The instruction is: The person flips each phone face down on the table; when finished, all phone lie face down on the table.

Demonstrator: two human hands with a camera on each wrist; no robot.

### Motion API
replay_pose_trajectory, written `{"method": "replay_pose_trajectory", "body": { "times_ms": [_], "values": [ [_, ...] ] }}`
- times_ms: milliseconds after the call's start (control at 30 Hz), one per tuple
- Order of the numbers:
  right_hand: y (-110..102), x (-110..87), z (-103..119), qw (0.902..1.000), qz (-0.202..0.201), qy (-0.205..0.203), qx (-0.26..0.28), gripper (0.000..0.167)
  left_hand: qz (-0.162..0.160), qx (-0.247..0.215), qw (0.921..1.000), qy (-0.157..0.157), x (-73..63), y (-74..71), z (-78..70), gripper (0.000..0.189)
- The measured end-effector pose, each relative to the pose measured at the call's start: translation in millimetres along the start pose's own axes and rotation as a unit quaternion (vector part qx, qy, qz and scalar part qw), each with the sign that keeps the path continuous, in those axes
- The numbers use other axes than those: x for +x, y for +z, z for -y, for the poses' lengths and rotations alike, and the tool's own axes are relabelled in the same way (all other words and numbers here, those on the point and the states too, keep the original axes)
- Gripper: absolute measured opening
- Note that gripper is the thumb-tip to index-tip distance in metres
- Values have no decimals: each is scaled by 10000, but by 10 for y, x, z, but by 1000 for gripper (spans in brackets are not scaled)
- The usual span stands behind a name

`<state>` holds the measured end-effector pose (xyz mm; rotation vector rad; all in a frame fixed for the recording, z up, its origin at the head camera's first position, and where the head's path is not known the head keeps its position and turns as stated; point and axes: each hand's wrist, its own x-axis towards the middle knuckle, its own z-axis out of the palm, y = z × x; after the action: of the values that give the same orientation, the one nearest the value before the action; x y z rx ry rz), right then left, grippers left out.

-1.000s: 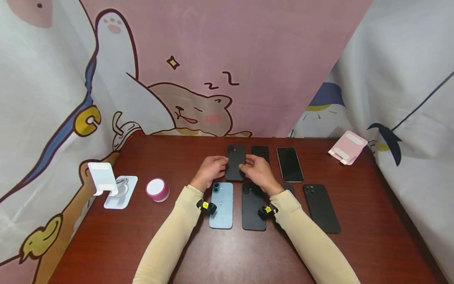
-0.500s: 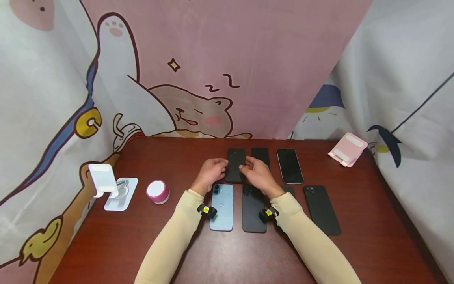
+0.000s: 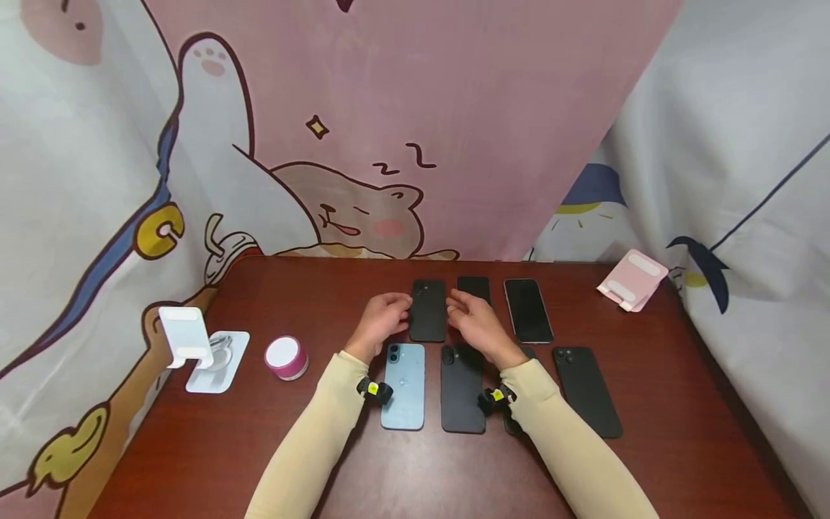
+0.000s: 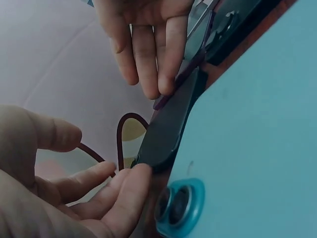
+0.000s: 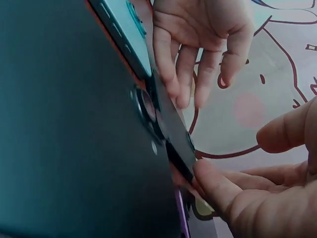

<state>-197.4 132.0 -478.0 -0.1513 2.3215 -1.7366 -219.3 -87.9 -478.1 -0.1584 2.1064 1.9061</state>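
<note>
A black phone [image 3: 428,311] lies back side up on the wooden table, between the two hands. My left hand [image 3: 378,323] is at its left edge, fingertips right by the side and thumb raised apart from the fingers, as the left wrist view shows. On the opposite side, my right hand [image 3: 478,323] has its fingers loosely bent near the right edge; the right wrist view shows its thumb held off the phone. Just below the left hand lies a light blue phone [image 3: 403,389], and a dark phone [image 3: 462,396] is beside it, near the right wrist.
Behind the right hand is another dark phone [image 3: 473,287], partly covered. A screen-up phone [image 3: 528,310] and a black phone [image 3: 586,393] lie further right. A white stand [image 3: 188,335] and a pink round container [image 3: 285,358] are left; a pink stand [image 3: 633,280] is back right.
The right thumb has come off the black phone, and the right hand has loosened slightly away from its edge. The whole head view has shifted, so the scene sits a little lower.
</note>
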Motion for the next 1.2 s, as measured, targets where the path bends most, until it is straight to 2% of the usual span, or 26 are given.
{"method": "replay_pose_trajectory", "body": {
  "times_ms": [133, 267, 433, 567, 833, 1033, 1200],
  "values": [
    [-69, -14, 1, 9997, -118, -127, -189, 54, -98, 38, 9996, 267, -17, 31, -29, 39],
    [-160, -49, -1, 9980, -374, -243, -451, 52, 139, -112, 9985, 517, -7, 116, -42, 41],
    [-280, -70, -26, 9938, -729, -379, -748, 49, 413, -327, 9968, 607, -1, 253, -70, 41],
    [-366, -67, -65, 9889, -998, -397, -1030, 47, 575, -400, 9959, 569, -2, 377, -99, 42],
    [-467, -63, -110, 9819, -1427, -280, -1216, 48, 829, -623, 9939, 372, 15, 624, -98, 46],
    [-488, -69, -185, 9843, -1323, -7, -1169, 53, 982, -855, 9914, 136, 1, 727, -82, 51],
    [-511, -89, -210, 9882, -1242, 143, -880, 56, 1054, -856, 9907, 130, 8, 784, -70, 54]
  ]
}}
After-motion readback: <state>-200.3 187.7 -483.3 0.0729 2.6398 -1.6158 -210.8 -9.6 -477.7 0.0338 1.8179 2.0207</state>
